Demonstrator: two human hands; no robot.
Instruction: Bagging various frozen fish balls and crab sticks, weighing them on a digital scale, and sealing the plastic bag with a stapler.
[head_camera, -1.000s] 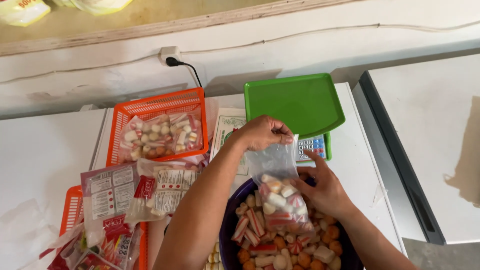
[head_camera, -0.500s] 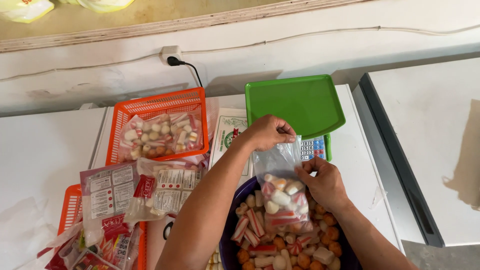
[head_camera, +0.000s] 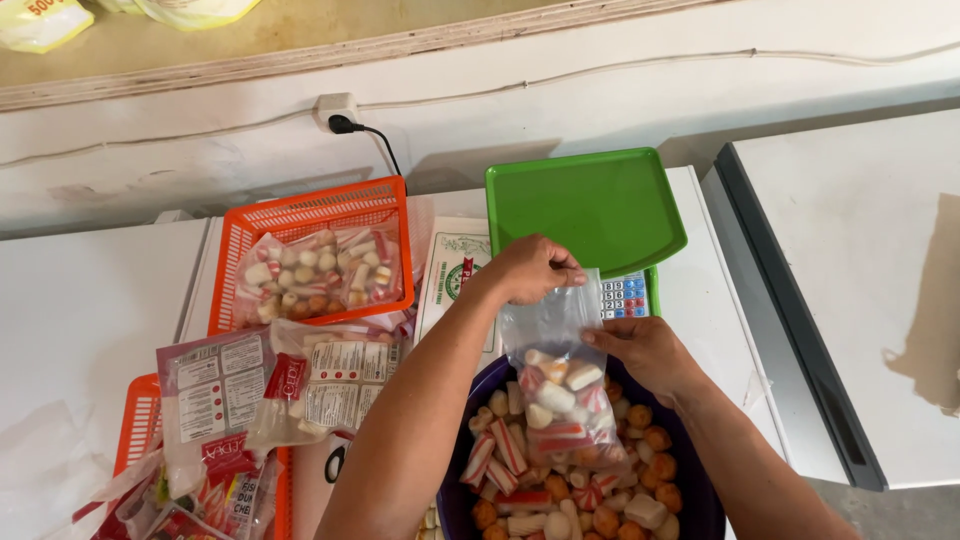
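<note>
Over the dark bowl (head_camera: 700, 505), the left hand (head_camera: 533, 268) still pinches the top of the clear bag (head_camera: 562, 395), now slightly higher, while the right hand (head_camera: 645, 352) grips its side.

Left hand (head_camera: 530, 268) pinched in a grip; right hand (head_camera: 645, 350) cupped beside it.

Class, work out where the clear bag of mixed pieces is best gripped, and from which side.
Grip the clear bag at its empty top edge, from above: the pieces weigh down the bottom, the top is flat film, where the left hand pinches it.
</note>
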